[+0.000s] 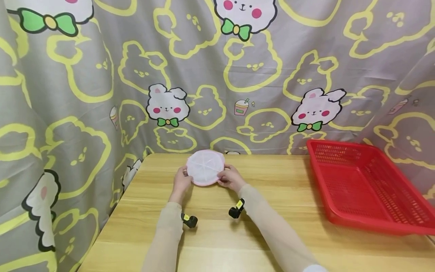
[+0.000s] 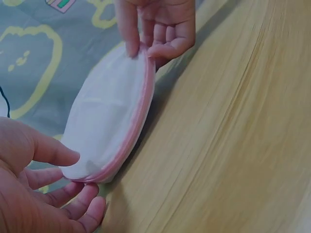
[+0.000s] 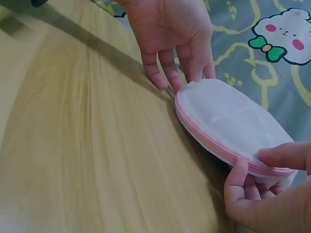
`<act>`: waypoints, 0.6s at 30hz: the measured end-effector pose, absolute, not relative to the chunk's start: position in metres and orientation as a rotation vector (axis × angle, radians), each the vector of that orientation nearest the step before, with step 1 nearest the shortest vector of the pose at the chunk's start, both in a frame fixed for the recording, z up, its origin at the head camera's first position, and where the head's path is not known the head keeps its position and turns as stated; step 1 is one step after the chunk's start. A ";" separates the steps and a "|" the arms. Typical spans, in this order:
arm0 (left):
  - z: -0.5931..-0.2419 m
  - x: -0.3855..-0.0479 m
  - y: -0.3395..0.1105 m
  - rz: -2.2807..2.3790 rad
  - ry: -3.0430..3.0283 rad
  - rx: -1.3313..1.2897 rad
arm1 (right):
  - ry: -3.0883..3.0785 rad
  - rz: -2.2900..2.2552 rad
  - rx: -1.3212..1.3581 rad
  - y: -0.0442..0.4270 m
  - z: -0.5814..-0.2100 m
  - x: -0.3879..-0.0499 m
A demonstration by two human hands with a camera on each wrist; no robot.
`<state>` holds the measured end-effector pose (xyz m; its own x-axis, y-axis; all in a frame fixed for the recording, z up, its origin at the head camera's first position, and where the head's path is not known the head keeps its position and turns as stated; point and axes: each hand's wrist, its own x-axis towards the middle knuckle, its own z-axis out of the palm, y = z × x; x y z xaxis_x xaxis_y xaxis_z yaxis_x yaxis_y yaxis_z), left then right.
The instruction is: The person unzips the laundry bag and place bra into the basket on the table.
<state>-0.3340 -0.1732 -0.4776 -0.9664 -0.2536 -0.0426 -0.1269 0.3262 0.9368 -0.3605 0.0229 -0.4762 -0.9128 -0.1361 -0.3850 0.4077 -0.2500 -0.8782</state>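
A round white zippered pouch (image 1: 205, 168) with pink trim is held up near the far side of the wooden table, its flat face crossed by seams. On its left edge my left hand (image 1: 181, 180) pinches the rim, thumb on the face and fingers behind. My right hand (image 1: 232, 177) grips the opposite edge in the same way. Seen from the left wrist, the pouch (image 2: 104, 116) leans at a slant, its pink zipper running along the rim. In the right wrist view the pouch (image 3: 228, 116) lies between both hands, with a shadow below it.
A large red plastic basket (image 1: 357, 181) with slotted sides stands on the right of the wooden table (image 1: 210, 234). Behind and to the left hangs a grey curtain (image 1: 204, 75) with yellow outlines and white rabbits. Small black wrist cameras sit on both sleeves.
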 end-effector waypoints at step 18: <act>-0.475 -0.332 -0.139 -1.886 -2.412 0.297 | 1.578 -2.243 0.408 0.072 -0.478 -0.325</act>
